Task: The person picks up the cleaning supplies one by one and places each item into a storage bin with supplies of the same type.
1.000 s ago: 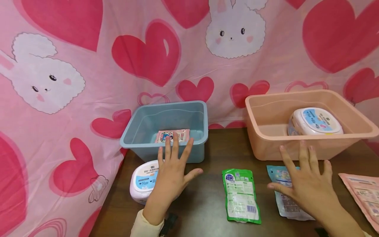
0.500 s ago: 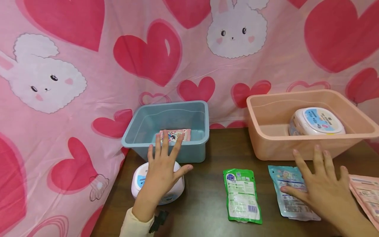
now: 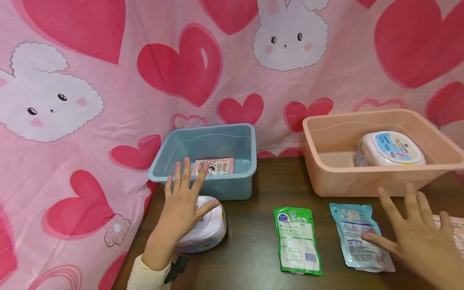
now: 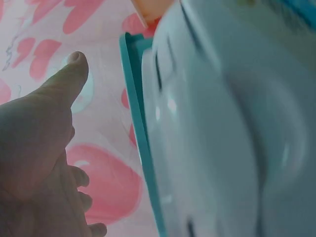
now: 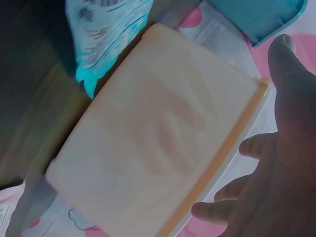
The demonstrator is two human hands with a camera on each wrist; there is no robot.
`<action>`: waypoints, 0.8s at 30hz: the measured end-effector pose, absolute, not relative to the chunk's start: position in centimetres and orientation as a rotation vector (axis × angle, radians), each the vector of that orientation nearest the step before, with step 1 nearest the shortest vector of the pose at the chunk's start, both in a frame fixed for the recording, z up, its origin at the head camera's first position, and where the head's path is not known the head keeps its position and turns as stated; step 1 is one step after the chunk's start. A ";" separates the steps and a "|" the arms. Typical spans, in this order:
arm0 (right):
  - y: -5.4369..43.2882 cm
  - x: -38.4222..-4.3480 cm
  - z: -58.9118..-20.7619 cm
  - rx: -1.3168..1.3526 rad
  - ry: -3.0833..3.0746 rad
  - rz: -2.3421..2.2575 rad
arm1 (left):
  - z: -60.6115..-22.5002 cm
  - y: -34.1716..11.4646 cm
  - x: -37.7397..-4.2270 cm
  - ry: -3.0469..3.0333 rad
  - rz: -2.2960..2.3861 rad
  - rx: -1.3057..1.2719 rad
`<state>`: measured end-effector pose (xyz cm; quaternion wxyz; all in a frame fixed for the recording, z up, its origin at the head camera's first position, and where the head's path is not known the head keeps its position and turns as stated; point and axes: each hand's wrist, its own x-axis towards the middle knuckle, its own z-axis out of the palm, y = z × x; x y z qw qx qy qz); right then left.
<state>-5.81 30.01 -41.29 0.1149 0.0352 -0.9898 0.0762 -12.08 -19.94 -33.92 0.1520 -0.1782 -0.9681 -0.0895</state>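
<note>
White tub [image 3: 210, 231] sits near splayed left hand [image 3: 181, 211]; right hand [image 3: 420, 237] likewise splayed.

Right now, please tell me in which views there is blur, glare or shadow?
Head view: blue pouch fairly sharp, its small print unreadable; left wrist view: white tub blurred, with small glare spots, left hand dim; right wrist view: soft, finger-like dark streaks on the peach bin.
</note>
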 end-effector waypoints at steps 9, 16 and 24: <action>31.6 -4.6 -42.7 0.066 -2.863 0.305 | -33.3 -22.9 -12.6 -2.819 -0.289 -0.491; 33.4 -3.8 -43.9 0.145 -2.688 0.335 | -33.1 -24.7 -13.5 -2.863 -0.372 -0.487; 34.3 -3.2 -45.0 -0.016 -2.783 0.447 | -32.7 -26.4 -15.3 -2.894 -0.413 -0.461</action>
